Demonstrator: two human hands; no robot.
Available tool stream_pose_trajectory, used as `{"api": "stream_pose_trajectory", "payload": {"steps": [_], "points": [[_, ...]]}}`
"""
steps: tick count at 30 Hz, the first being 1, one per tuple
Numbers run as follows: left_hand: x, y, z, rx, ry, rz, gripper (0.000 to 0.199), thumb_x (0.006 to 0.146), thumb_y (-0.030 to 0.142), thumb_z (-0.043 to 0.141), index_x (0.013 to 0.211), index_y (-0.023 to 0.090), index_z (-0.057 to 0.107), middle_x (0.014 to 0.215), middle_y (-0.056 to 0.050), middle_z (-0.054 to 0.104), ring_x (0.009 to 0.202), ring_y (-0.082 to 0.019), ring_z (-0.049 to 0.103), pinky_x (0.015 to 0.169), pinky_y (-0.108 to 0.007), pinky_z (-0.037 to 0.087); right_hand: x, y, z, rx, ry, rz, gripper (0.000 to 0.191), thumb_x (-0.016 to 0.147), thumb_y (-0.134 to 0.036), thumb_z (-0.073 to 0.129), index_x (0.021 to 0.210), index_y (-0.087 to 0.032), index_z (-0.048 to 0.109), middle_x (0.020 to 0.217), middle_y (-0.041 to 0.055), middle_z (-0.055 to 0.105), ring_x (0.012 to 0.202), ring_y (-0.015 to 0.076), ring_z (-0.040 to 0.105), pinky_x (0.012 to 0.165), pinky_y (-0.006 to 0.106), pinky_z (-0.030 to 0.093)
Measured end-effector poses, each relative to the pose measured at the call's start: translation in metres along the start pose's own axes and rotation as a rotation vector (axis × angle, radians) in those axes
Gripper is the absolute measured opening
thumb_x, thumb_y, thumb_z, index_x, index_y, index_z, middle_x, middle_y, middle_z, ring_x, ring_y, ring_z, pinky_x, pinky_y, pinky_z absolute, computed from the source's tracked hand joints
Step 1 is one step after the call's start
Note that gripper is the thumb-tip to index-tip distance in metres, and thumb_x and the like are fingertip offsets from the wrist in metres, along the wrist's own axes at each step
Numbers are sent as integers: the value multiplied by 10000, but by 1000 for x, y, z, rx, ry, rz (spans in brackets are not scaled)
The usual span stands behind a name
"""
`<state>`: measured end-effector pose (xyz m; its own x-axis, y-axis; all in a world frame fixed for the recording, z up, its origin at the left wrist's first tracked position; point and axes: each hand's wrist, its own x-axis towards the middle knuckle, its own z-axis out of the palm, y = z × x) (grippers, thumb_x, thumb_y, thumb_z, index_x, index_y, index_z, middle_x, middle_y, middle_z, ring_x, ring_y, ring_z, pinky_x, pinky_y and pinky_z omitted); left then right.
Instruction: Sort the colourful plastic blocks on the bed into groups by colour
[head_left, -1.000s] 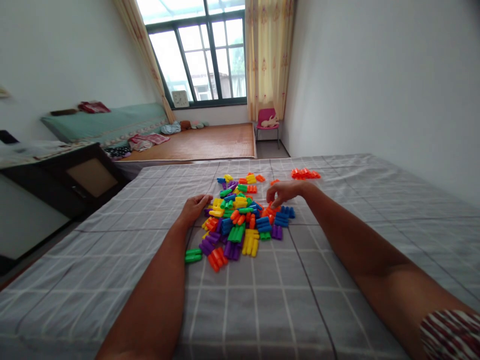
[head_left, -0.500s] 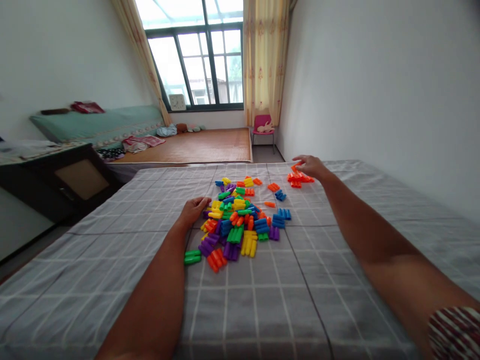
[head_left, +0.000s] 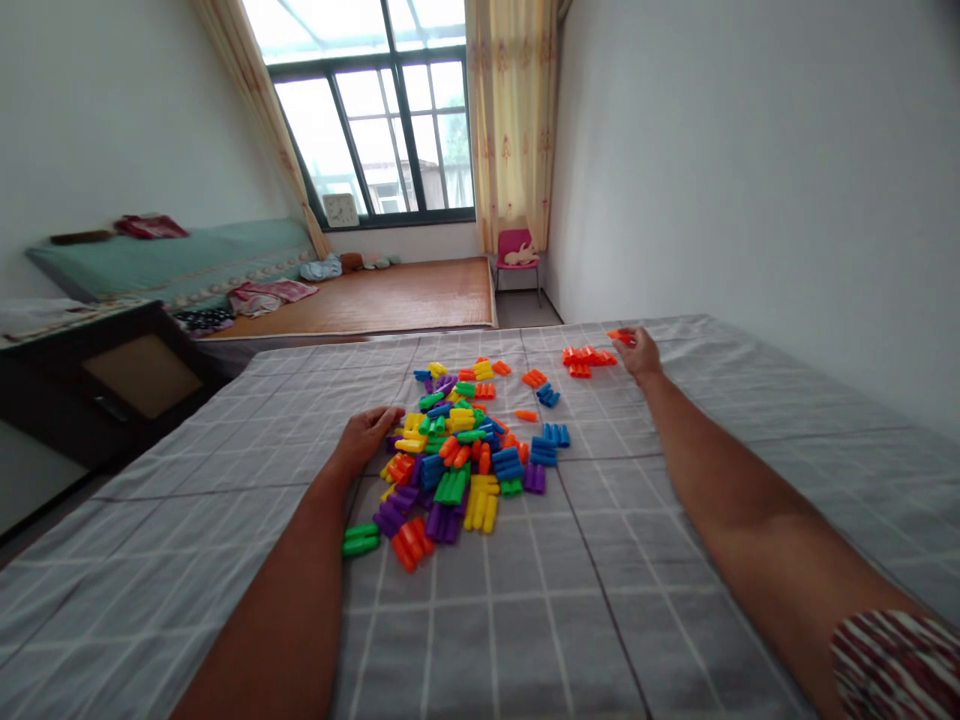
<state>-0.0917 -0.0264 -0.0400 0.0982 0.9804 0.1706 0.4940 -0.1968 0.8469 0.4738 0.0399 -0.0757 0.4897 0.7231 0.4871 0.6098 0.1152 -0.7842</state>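
Observation:
A heap of plastic pieces in orange, yellow, green, blue and purple lies on the grey checked cloth, with a yellow piece (head_left: 481,508) at its near side. My left hand (head_left: 367,437) rests at the heap's left edge, fingers closed together; what they hold, if anything, is hidden. Beyond the heap, to the right, sits a small group of orange pieces (head_left: 587,358). Just right of that group my right hand (head_left: 637,354) pinches an orange piece (head_left: 619,336), held slightly above the cloth. A single orange piece (head_left: 526,415) lies between the heap and the group.
The checked cloth (head_left: 495,650) covers the whole surface in front of me. Behind it are a low bed with a brown mat (head_left: 405,295), a pink chair (head_left: 516,250) holding a soft toy, and a window. A dark cabinet (head_left: 127,375) stands at the left, a white wall at the right.
My right hand has moved from above the orange group to its right side, with an orange piece still in its fingers. The view has shifted slightly; my left hand stays beside the heap.

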Motion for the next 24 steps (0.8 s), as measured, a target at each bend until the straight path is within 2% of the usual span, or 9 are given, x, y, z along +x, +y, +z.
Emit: {"api": "stream_pose_trajectory", "payload": {"steps": [5,11,16,24], "points": [[-2,5,-1,11,-5,-5,653,649,742,590,908,167,759,946,-79,756,917,-268,668,821,-338,514,-8,7,2,-136,-78,-73,373,707,-311,658,1050,-169,625,1061,104,704,968,222,654,899,366,500],[-2,6,0,-7,-7,-10,665,637,750,597,909,166,757,951,-81,756,924,-268,668,820,-337,516,-17,0,-4,-283,-207,-83,460,698,-344,684,1121,-169,642,1100,98,701,992,229,646,911,365,490],[0,1,-1,1,-9,-1,687,642,756,586,925,153,754,955,-85,754,927,-267,669,833,-337,510,-18,-6,-12,-358,-160,-16,407,790,-337,583,1144,-156,666,1045,102,717,931,219,660,859,344,504],[1,-5,2,-30,5,-2,653,655,739,593,911,161,753,939,-77,757,896,-264,670,809,-346,513,-23,-10,-6,-388,-184,-95,356,802,-244,541,1104,-161,710,1033,97,729,890,227,667,857,345,494]]}}
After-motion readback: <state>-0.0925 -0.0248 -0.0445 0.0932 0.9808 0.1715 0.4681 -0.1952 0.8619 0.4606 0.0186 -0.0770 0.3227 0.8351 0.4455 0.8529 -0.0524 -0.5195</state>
